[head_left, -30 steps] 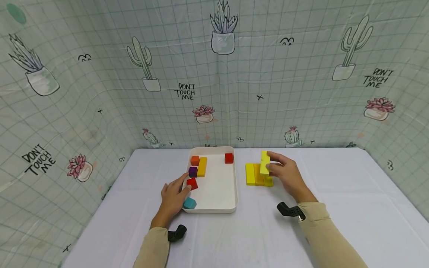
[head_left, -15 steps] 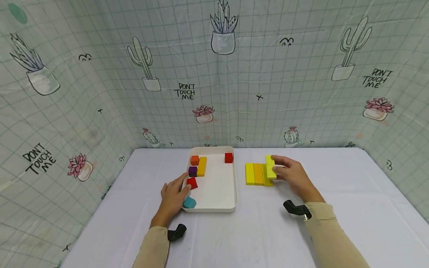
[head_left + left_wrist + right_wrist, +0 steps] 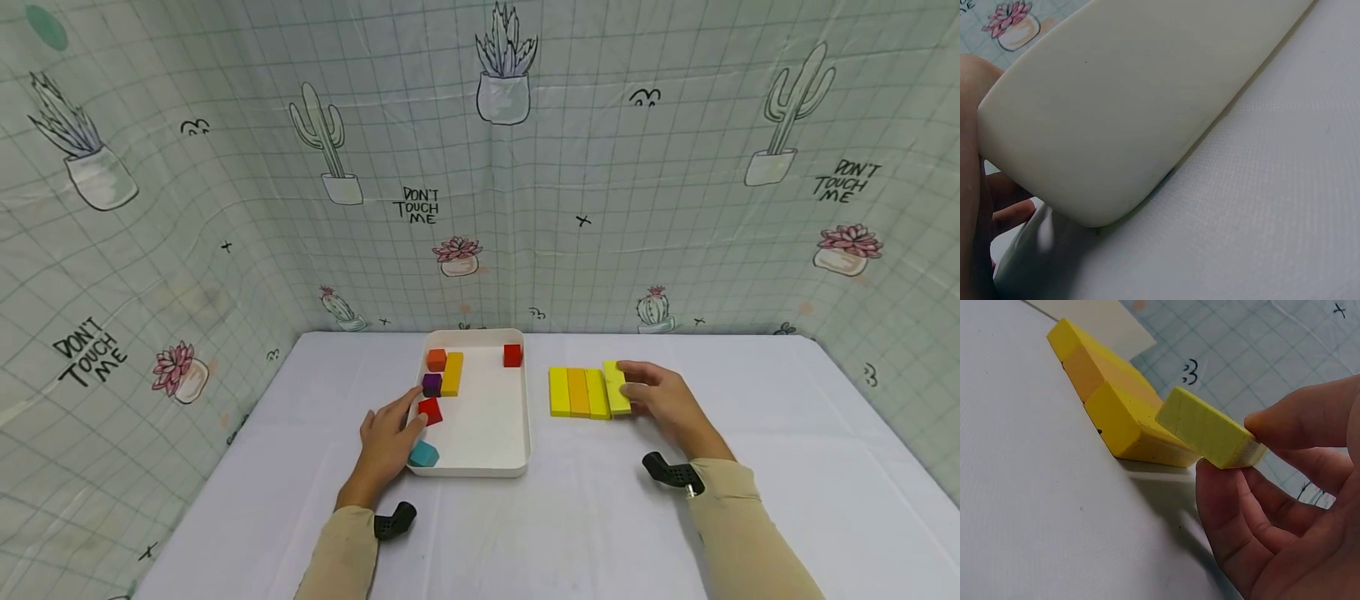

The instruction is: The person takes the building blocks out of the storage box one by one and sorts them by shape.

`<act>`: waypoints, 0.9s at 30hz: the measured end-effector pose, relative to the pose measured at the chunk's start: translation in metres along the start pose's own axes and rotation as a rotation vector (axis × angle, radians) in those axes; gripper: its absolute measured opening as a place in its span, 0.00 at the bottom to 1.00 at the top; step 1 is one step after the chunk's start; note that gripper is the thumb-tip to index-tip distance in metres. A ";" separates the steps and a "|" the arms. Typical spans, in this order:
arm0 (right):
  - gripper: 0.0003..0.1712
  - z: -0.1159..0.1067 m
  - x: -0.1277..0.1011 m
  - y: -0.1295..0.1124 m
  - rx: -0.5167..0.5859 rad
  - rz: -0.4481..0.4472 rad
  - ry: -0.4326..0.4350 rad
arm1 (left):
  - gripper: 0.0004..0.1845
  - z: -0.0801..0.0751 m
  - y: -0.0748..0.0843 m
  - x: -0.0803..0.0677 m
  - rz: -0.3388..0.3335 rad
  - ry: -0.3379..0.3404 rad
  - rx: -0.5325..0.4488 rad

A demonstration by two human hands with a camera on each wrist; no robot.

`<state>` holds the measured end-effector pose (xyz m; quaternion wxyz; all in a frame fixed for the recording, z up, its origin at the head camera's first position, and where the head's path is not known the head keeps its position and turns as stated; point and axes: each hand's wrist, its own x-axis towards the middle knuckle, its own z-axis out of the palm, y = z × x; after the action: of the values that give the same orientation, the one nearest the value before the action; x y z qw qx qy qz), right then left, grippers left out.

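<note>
Your right hand (image 3: 667, 404) pinches a lime block (image 3: 617, 388), long and pale yellow-green, thumb on top and fingers (image 3: 1229, 519) under its end. It's tilted, near end off the desk (image 3: 600, 517), far end against a row of three yellow blocks (image 3: 578, 392). Nothing between it and the row. Your left hand (image 3: 386, 442) rests, fingers relaxed, on the white tray (image 3: 517, 467) rim beside a red cube (image 3: 431, 410) and a teal cube (image 3: 423, 454).
</note>
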<state>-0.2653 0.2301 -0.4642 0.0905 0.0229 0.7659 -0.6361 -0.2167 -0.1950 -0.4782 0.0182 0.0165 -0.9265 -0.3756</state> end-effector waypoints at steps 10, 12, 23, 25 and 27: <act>0.31 0.000 0.001 0.003 -0.063 0.021 0.019 | 0.30 -0.001 0.000 -0.001 -0.014 -0.006 0.004; 0.31 0.000 0.002 0.003 -0.078 0.024 0.017 | 0.30 -0.001 0.000 -0.002 -0.015 -0.008 0.006; 0.29 0.000 0.003 0.007 -0.166 -0.022 0.008 | 0.30 0.001 -0.002 -0.001 -0.006 -0.002 0.004; 0.29 0.000 0.004 0.007 -0.174 -0.025 0.007 | 0.30 0.001 -0.001 -0.001 -0.003 0.001 0.004; 0.29 0.000 0.004 0.006 -0.182 -0.023 0.007 | 0.30 0.000 -0.001 -0.001 0.000 0.006 0.003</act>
<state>-0.2685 0.2310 -0.4711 0.0821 0.0081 0.8211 -0.5649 -0.2161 -0.1953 -0.4787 0.0210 0.0175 -0.9269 -0.3743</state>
